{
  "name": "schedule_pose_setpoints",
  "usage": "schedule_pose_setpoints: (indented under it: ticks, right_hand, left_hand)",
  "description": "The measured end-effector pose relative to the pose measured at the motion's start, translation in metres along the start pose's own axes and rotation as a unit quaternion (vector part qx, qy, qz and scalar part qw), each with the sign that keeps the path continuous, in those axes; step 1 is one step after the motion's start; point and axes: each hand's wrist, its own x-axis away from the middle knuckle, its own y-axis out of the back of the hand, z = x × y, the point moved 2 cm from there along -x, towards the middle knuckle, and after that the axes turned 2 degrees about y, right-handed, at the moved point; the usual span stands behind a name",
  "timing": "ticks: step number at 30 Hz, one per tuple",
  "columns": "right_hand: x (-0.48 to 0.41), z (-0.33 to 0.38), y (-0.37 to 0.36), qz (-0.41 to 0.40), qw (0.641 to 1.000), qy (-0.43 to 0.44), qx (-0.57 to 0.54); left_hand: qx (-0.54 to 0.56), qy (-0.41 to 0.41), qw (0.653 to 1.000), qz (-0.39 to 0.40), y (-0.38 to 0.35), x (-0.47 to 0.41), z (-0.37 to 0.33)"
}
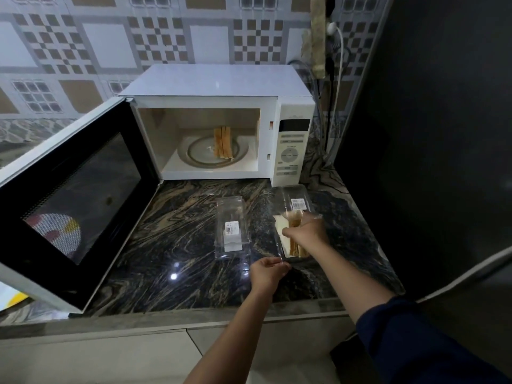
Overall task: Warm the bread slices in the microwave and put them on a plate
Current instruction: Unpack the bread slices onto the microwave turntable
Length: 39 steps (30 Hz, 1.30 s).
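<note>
The right hand [304, 231] is gripping soft tan bread slices [294, 249] inside a clear plastic clamshell [288, 198]; the left hand [267, 273] is pinching its near rim. Beyond the fingers, more slices [222, 141] are standing inside the boxy white microwave [210, 87].

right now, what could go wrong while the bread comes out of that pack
1. The left hand only pinches the near edge of the open pack; it may slide or lift as the right hand pulls the packed slices.
2. The upright slices on the turntable stand on edge; adding more could topple them.
</note>
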Motion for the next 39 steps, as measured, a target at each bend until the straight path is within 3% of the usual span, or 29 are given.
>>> schedule_pose_setpoints:
  ticks: [7, 15, 20, 23, 26, 27, 31, 39]
  right_hand:
    - [0.014, -0.018, 0.044, -0.013, 0.998, 0.002, 0.054]
    - [0.036, -0.059, 0.093, -0.093, 0.996, -0.010, -0.010]
    - [0.047, -0.064, 0.111, -0.143, 0.988, 0.003, -0.051]
    - [0.053, -0.055, 0.116, -0.174, 0.984, 0.014, -0.046]
    - [0.057, -0.036, 0.118, -0.197, 0.980, 0.023, -0.027]
    - [0.059, -0.028, 0.117, -0.205, 0.978, 0.028, -0.022]
    - [0.063, 0.008, 0.108, -0.228, 0.971, 0.070, -0.012]
    - [0.059, 0.091, 0.065, -0.215, 0.967, 0.139, -0.019]
  left_hand:
    - [-0.087, -0.024, 0.995, -0.049, -0.007, -0.002, -0.002]
    - [-0.121, -0.047, 0.991, -0.032, -0.009, -0.006, -0.008]
    - [-0.162, -0.144, 0.975, -0.047, -0.010, 0.006, -0.007]
    - [-0.336, -0.246, 0.909, -0.008, -0.005, 0.014, 0.003]
    - [-0.561, -0.306, 0.769, 0.028, 0.013, 0.013, 0.018]
    - [-0.592, -0.311, 0.743, 0.035, 0.020, 0.012, 0.022]
    - [-0.629, -0.324, 0.702, 0.076, 0.050, 0.011, 0.026]
    - [-0.644, -0.347, 0.680, 0.052, 0.126, 0.016, 0.022]
